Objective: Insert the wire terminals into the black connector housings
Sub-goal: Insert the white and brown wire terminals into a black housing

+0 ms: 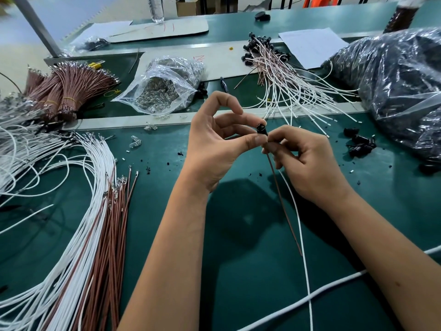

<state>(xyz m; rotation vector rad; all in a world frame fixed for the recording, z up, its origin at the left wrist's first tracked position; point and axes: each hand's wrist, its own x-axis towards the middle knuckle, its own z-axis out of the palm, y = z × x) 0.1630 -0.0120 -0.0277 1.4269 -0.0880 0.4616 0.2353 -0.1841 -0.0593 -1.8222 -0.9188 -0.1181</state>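
My left hand (214, 142) pinches a small black connector housing (261, 128) between thumb and fingers, above the middle of the green table. My right hand (307, 161) sits just right of it, its fingers curled around a brown wire (284, 206) and a white wire (301, 237) right below the housing. Both wires hang down toward me from the housing. The wire terminals are hidden behind my fingers.
Loose white and brown wires (95, 211) fan across the left of the table. A clear bag of small clear parts (162, 91) lies behind. Finished wired housings (274, 65) pile at back right. A large bag of black housings (401, 87) and loose ones (360, 142) sit right.
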